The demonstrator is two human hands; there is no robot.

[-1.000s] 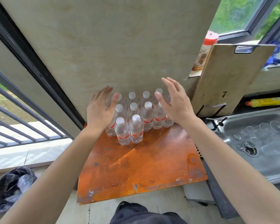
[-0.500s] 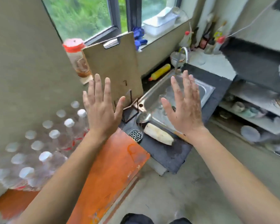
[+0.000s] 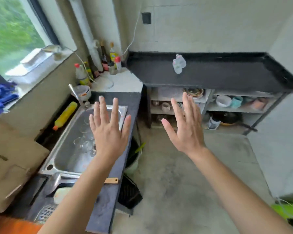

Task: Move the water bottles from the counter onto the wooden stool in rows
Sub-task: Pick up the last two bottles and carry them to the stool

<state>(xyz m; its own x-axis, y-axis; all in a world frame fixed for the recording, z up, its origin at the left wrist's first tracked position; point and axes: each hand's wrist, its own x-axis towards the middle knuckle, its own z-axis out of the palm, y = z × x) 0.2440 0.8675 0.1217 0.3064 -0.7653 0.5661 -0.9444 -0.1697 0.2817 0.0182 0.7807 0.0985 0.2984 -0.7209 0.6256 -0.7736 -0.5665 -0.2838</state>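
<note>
A small cluster of clear water bottles (image 3: 178,63) with white caps stands on the black counter (image 3: 227,73) at the far side of the room. My left hand (image 3: 108,132) is raised over the steel sink with fingers spread, holding nothing. My right hand (image 3: 186,127) is raised to its right, also flat and empty, well short of the bottles. Only an orange corner of the wooden stool (image 3: 8,225) shows at the bottom left; the bottles standing on it are out of view.
A steel sink (image 3: 61,159) holds several glasses, with a yellow bottle (image 3: 65,115) behind it. Condiment bottles (image 3: 108,61) crowd the corner. Shelves (image 3: 227,105) with bowls and cups sit under the black counter. A board (image 3: 15,166) leans at the left. Concrete floor (image 3: 184,183) lies ahead.
My view has swung right, away from the stool and its rows of bottles, to the sink and the black counter. Both hands let go of the bottles and lifted, fingers spread.
</note>
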